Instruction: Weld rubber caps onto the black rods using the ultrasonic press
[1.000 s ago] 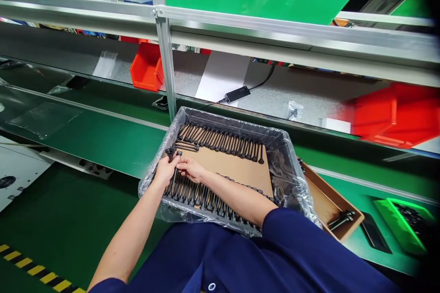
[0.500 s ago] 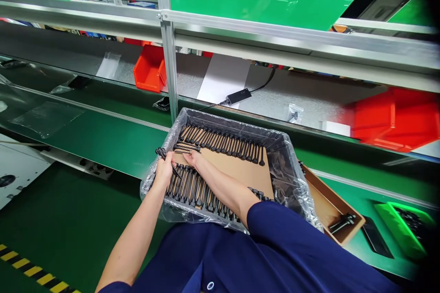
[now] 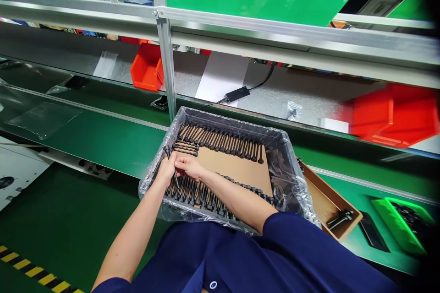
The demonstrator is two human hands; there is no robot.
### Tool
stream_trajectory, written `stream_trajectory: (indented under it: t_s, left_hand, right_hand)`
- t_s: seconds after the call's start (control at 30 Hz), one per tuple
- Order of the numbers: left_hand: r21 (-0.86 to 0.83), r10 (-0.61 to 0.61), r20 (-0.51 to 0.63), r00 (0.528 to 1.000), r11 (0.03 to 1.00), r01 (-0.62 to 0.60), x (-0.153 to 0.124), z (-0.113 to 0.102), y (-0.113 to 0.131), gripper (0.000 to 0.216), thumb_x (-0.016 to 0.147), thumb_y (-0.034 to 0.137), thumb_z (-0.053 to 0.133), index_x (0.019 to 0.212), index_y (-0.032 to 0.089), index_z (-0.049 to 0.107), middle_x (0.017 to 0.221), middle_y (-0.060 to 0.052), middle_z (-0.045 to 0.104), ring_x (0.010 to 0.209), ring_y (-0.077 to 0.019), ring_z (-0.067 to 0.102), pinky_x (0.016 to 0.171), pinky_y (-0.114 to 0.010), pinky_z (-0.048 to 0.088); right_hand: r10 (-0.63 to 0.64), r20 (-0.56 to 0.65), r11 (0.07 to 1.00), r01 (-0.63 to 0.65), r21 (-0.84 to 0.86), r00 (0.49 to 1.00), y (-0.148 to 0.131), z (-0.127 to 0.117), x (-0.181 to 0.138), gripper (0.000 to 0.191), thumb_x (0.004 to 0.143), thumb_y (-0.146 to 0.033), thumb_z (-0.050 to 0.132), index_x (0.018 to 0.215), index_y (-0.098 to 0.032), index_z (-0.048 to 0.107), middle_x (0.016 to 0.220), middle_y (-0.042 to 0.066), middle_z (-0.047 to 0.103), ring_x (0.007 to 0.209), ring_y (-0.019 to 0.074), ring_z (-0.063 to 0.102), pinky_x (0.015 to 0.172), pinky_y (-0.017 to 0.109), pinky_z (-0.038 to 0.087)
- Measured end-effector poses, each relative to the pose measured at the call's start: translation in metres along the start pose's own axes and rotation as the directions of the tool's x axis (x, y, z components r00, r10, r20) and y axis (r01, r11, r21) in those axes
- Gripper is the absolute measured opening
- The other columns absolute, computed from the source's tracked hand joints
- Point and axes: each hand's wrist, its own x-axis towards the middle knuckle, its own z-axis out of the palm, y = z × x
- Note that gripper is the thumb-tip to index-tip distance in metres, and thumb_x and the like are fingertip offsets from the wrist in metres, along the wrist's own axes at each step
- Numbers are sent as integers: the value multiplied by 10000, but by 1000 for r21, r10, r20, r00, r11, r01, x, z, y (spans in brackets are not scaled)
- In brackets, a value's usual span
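My left hand (image 3: pixel 167 170) is closed around a few slim black rods with thick heads (image 3: pixel 167 150), held steeply tilted over the left side of a plastic-lined bin (image 3: pixel 237 121). Against it, the fingers of my right hand (image 3: pixel 189 167) are pinched together; what they grip is hidden. Inside the bin, a cardboard sheet (image 3: pixel 237 165) carries similar black rods: a back row (image 3: pixel 223 141), a front row (image 3: pixel 199 194) partly behind my right forearm, and several lying crosswise (image 3: pixel 185 147) at the left, just beyond my hands.
Right of the bin stands a cardboard tray (image 3: pixel 330 194) holding some black rods, beside a flat black object (image 3: pixel 374 232) and a bright green bin (image 3: pixel 404 224) of dark parts. A metal post (image 3: pixel 165 55) rises behind. Red bins (image 3: pixel 147 67) and a small black cable box (image 3: pixel 237 94) sit on the shelf.
My right hand has drawn back from the crosswise rods toward me and now meets my left hand. The rods in my left hand stand more upright.
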Motion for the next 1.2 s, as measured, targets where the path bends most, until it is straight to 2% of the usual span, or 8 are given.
stream_trajectory:
  t_s: [0.17, 0.3, 0.47, 0.67, 0.83, 0.93, 1.03, 1.2]
  left_hand:
    - [-3, -39, 60, 997, 999, 39, -6, 6, 7, 499, 781, 601, 655, 920, 123, 691, 884, -145, 717, 828, -238, 682, 622, -284, 517]
    - [-177, -25, -144, 989, 984, -1, -3, 4, 16, 438, 870, 539, 573, 1023, 129, 603, 1048, -173, 698, 838, -201, 697, 693, -293, 547]
    - [-160, -9, -131, 991, 987, -12, -6, 0, 24, 444, 828, 540, 608, 1024, 149, 527, 740, -32, 657, 419, -67, 513, 371, -165, 321]
    - [-202, -6, -163, 987, 979, -28, -9, 1, 28, 335, 789, 469, 591, 948, 202, 468, 621, 61, 552, 383, -50, 425, 351, -142, 206]
    - [-119, 39, -153, 987, 991, -58, -4, 0, 20, 336, 727, 445, 639, 893, 183, 511, 645, 46, 550, 487, -72, 521, 426, -154, 332]
    - [142, 91, -7, 996, 986, -89, -3, -1, 10, 322, 740, 444, 643, 866, 153, 588, 682, 6, 589, 573, -100, 570, 530, -197, 428]
    - [531, 140, 232, 963, 811, -246, -5, -2, 4, 220, 811, 355, 579, 821, 151, 660, 685, -35, 640, 617, -148, 583, 602, -259, 459]
    - [764, 265, 341, 902, 480, -431, -7, -1, 3, 221, 825, 272, 591, 981, 166, 706, 944, -108, 712, 930, -261, 656, 874, -392, 489]
  right_hand:
    - [-180, -45, 879, 140, -456, 983, -4, -13, -1, 179, 860, -308, 640, 789, -144, 660, 652, -17, 622, 544, 89, 524, 550, 188, 445]
    - [-322, -146, 319, -38, -947, 935, -11, -39, 22, 160, 893, -170, 530, 871, -155, 688, 841, 46, 700, 785, 166, 631, 735, 242, 480]
    - [-241, -100, 63, -87, -994, 965, -4, -45, 54, 164, 867, -166, 554, 893, -152, 716, 1039, 128, 697, 1020, 259, 629, 912, 338, 465]
    - [-261, -87, -75, -111, -991, 961, 5, -42, 73, 278, 945, -183, 425, 1063, -132, 671, 1181, 170, 631, 1093, 263, 603, 941, 372, 467]
    - [-360, -130, -18, -146, -989, 924, -6, -47, 66, 233, 947, -295, 502, 1059, -145, 641, 1141, 144, 638, 1052, 243, 611, 880, 334, 494]
    - [-388, -181, 433, 5, -901, 904, -13, -48, 47, 365, 1003, -412, 367, 1052, -160, 628, 947, 87, 661, 820, 171, 642, 692, 264, 517]
    - [-246, -54, 822, 179, -541, 968, -17, -51, 18, 435, 972, -521, 389, 1182, -186, 569, 806, 25, 632, 551, 108, 568, 467, 207, 446]
    - [-196, -4, 881, 174, -439, 981, -18, -69, -8, 401, 786, -398, 720, 1103, -201, 575, 687, -37, 598, 491, 82, 521, 396, 161, 378]
